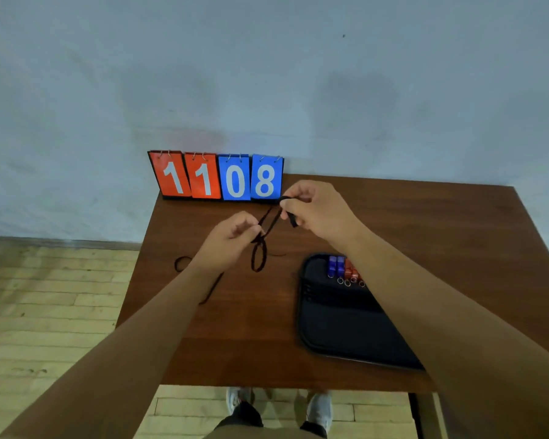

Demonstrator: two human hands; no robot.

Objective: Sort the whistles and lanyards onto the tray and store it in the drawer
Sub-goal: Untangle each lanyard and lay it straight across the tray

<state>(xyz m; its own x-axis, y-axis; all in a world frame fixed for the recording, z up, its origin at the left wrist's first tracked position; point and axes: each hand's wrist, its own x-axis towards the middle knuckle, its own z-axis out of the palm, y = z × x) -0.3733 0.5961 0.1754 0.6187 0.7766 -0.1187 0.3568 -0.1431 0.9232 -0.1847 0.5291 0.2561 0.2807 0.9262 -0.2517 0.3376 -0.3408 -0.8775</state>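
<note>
lanyard (274, 221) taut above tabletop (235, 337), loop hanging | left hand (232, 239) fingers pinched it near the knot | right hand (317, 210) fingers pinched its upper end | whistles (341, 267) at tray (336, 331) far end | second lanyard (212, 288) lying under left arm

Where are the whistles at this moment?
In the head view, the whistles sit in a row along the far end of the black tray, right of centre on the table.

scoreboard (217, 177) reading 1108, wooden table (235, 327)
</note>
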